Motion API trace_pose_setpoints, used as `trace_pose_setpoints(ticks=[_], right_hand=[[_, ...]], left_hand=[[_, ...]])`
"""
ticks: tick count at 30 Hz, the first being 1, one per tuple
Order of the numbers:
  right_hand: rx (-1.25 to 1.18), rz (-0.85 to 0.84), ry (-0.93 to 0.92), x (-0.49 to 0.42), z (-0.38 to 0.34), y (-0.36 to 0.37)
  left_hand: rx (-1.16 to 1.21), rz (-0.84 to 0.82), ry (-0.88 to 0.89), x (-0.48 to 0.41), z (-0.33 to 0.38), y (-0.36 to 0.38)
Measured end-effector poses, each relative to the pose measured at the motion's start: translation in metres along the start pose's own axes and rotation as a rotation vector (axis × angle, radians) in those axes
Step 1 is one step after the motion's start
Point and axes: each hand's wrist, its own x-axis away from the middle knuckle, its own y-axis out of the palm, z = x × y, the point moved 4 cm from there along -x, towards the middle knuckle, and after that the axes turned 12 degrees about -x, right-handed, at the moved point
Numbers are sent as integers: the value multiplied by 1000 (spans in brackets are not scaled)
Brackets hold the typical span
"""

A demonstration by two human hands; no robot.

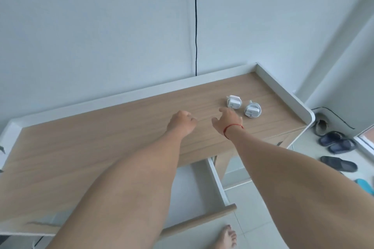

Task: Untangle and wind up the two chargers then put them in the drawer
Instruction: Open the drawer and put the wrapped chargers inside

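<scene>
So both small white plug-type chargers are sitting wound up on the light wood bench with the white raised rim (283,89), over toward its right end. The far-left charger (233,102) and the near-right charger (252,110) lie just beside each other, not touching as far as I can see, each with its cable coiled round the body.

The right hand (227,120), red string on the wrist, is right next to them with its fingers (222,110) loosely spread and holding nothing. The left hand (182,121) is curled into a loose fist, apparently empty, though I can't see inside it.

Looks like winding is done and it's the pick-up step. My advice: pinch across the whole coil plus body, not just the plug block, or the loops will spring loose. One per hand, or both in one scoop.

Orientation: each lies flat, long axis running roughly near-to-far with a slight lean left. Prong ends are too small to call.

The white open drawer (216,184) is below the bench's front edge, nothing visible inside.
</scene>
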Motion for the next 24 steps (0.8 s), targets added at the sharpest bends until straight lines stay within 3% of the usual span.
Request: trace_pose_setpoints(ticks=[8, 14, 24], right_hand=[[-73, 165, 191, -98, 94, -48], [-211, -76, 230, -143, 140, -41], [-167, -40, 199, -166, 147, -33]], left_hand=[[28, -88, 112, -88, 105, 71], [81, -108, 128, -136, 154, 121], [-69, -1, 91, -166, 167, 142]])
